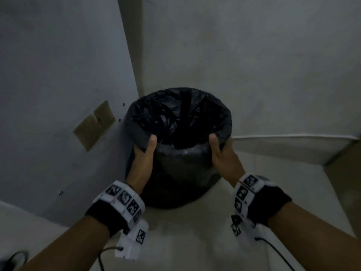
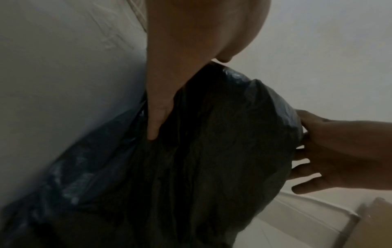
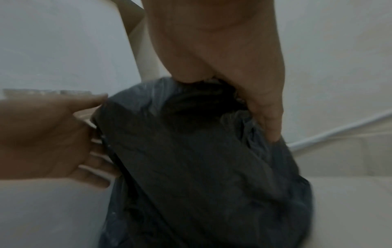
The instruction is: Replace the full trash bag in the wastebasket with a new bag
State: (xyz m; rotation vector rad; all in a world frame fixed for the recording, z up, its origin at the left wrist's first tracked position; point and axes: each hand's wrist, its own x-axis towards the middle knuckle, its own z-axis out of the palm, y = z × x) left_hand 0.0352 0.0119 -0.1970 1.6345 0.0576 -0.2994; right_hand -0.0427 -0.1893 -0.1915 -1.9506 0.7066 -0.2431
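A round dark wastebasket (image 1: 181,184) stands on the floor in a wall corner. A black trash bag (image 1: 175,114) lines it, its mouth open and its rim folded down over the edge. My left hand (image 1: 144,153) grips the near-left rim, thumb on top and fingers down the outside. My right hand (image 1: 220,151) grips the near-right rim the same way. The left wrist view shows the bag (image 2: 201,159) between my left hand (image 2: 169,83) and right hand (image 2: 339,151). In the right wrist view my right hand (image 3: 233,67) pinches the bag (image 3: 201,159), and my left hand (image 3: 42,139) is opposite. The bag's inside is too dark to see.
Grey walls close in behind and to the left of the basket. Two brown patches (image 1: 94,124) sit on the left wall. A low white ledge (image 1: 293,139) runs along the right wall, with a brown surface (image 1: 347,173) beyond it. Pale floor lies in front.
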